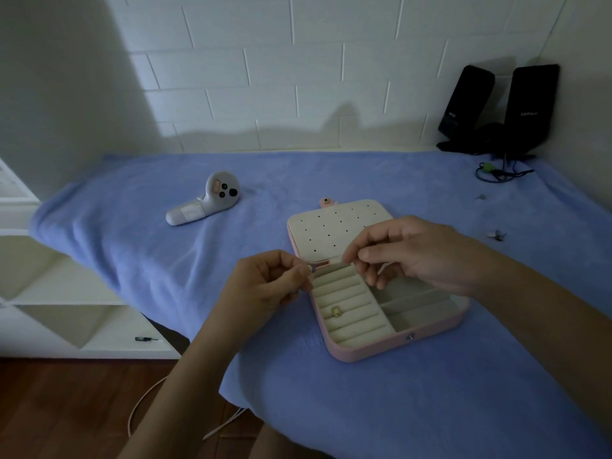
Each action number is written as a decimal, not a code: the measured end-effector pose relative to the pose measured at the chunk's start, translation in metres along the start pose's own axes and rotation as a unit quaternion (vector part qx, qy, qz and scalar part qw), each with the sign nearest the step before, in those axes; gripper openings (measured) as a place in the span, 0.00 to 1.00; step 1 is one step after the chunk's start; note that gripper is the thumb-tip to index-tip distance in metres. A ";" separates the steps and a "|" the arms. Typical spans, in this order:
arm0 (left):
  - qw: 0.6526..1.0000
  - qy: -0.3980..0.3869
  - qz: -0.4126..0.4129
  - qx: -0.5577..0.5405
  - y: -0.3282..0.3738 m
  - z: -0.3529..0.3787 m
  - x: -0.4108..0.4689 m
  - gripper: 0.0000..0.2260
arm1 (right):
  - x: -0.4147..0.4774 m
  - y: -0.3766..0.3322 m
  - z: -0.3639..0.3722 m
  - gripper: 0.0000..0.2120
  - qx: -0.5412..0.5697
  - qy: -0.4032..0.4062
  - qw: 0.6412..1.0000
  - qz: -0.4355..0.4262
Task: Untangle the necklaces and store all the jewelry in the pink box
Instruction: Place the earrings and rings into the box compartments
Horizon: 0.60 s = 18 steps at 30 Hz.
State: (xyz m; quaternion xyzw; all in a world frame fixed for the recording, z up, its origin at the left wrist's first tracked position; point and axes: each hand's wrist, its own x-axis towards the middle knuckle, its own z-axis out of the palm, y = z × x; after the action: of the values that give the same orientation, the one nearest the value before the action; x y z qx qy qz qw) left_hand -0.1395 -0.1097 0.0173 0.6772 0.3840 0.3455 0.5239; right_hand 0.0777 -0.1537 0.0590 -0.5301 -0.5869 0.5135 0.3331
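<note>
The pink box (pixel 394 349) lies open on the blue cloth, its cream lid (pixel 331 228) folded back and dotted with small holes. A small gold piece (pixel 335 312) sits in the ring rolls on the left of the box. My left hand (pixel 265 286) hovers at the box's left edge and pinches something tiny at its fingertips. My right hand (pixel 414 253) hovers over the hinge and the compartments, thumb and forefinger pinched together. A thin chain between the two hands is too fine to make out.
A white handheld controller (pixel 205 200) lies at the back left of the blue cloth (pixel 298 409). Two black speakers (pixel 496 107) with cables stand at the back right corner. Small dark bits (pixel 496 234) lie to the right of the box. White shelves (pixel 49 293) stand left.
</note>
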 end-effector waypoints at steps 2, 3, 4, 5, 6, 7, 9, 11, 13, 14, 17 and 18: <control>1.000 0.002 -0.002 0.009 0.000 -0.002 -0.002 0.07 | 0.002 0.000 0.004 0.11 -0.022 0.003 1.000 0.003; 1.000 0.003 -0.002 0.010 0.000 -0.004 -0.002 0.07 | 0.002 -0.001 0.006 0.12 -0.039 0.008 0.999 0.005; 1.000 0.002 -0.002 0.013 -0.001 -0.004 -0.002 0.07 | 0.003 -0.001 0.008 0.12 -0.057 0.013 0.998 0.006; 1.000 -0.002 -0.003 0.018 -0.001 -0.004 -0.002 0.07 | 0.004 -0.001 0.010 0.12 -0.077 0.018 0.997 0.006; 1.000 -0.007 -0.006 0.022 -0.001 -0.003 -0.002 0.07 | 0.004 -0.001 0.012 0.12 -0.099 0.023 0.995 0.008; 1.000 -0.013 -0.010 0.025 -0.002 -0.002 -0.002 0.07 | 0.005 -0.001 0.014 0.12 -0.123 0.029 0.992 0.011; 0.999 -0.018 -0.018 0.022 -0.003 0.001 -0.001 0.06 | 0.005 -0.002 0.017 0.12 -0.168 0.038 0.985 0.015; 0.999 -0.022 -0.026 0.014 -0.004 0.000 0.000 0.06 | 0.005 -0.002 0.018 0.12 -0.192 0.041 0.980 0.019; 0.999 -0.035 -0.033 -0.002 -0.005 -0.003 0.001 0.05 | 0.003 -0.004 0.018 0.13 -0.205 0.040 0.978 0.023; 0.998 -0.042 -0.035 -0.014 -0.006 -0.005 0.001 0.05 | 0.003 -0.004 0.018 0.13 -0.211 0.041 0.976 0.022; 0.997 -0.045 -0.040 -0.053 -0.005 -0.006 0.000 0.05 | 0.004 -0.005 0.019 0.13 -0.218 0.046 0.975 -0.005; 0.996 -0.041 -0.040 -0.066 -0.004 -0.004 0.000 0.05 | 0.005 -0.005 0.020 0.12 -0.217 0.049 0.975 -0.022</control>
State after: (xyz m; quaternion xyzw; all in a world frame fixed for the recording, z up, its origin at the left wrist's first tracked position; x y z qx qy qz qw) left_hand -0.1438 -0.1068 0.0141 0.6392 0.3651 0.3209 0.5960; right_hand 0.0567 -0.1531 0.0576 -0.6012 -0.6785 0.3403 0.2498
